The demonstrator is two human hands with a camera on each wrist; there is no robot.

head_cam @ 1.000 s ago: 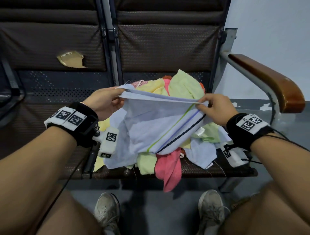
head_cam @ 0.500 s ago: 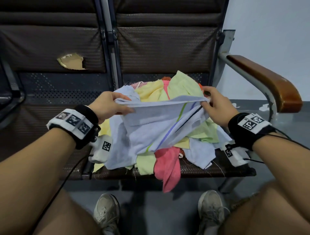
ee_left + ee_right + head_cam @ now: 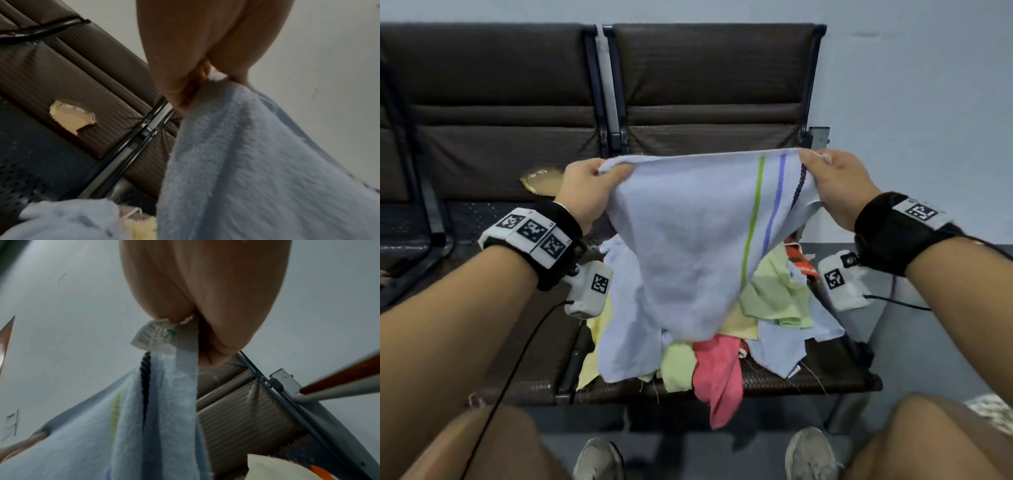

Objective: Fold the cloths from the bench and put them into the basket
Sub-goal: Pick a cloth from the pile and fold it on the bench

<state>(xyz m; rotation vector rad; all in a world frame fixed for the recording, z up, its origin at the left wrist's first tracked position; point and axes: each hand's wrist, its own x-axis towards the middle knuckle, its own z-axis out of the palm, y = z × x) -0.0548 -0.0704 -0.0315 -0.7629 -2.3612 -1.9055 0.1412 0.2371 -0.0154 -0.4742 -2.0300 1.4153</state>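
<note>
Head view: left hand (image 3: 585, 192) and right hand (image 3: 840, 186) each pinch a top corner of the pale blue cloth (image 3: 688, 246), stretched taut above the cloth pile (image 3: 774, 301) on the bench (image 3: 825, 377); its lower end drapes onto the pile. Left wrist view: thumb and fingers (image 3: 174, 78) press together on the cloth's edge. Right wrist view: fingertips (image 3: 164, 305) clamp the corner by the white label (image 3: 152, 335).
</note>
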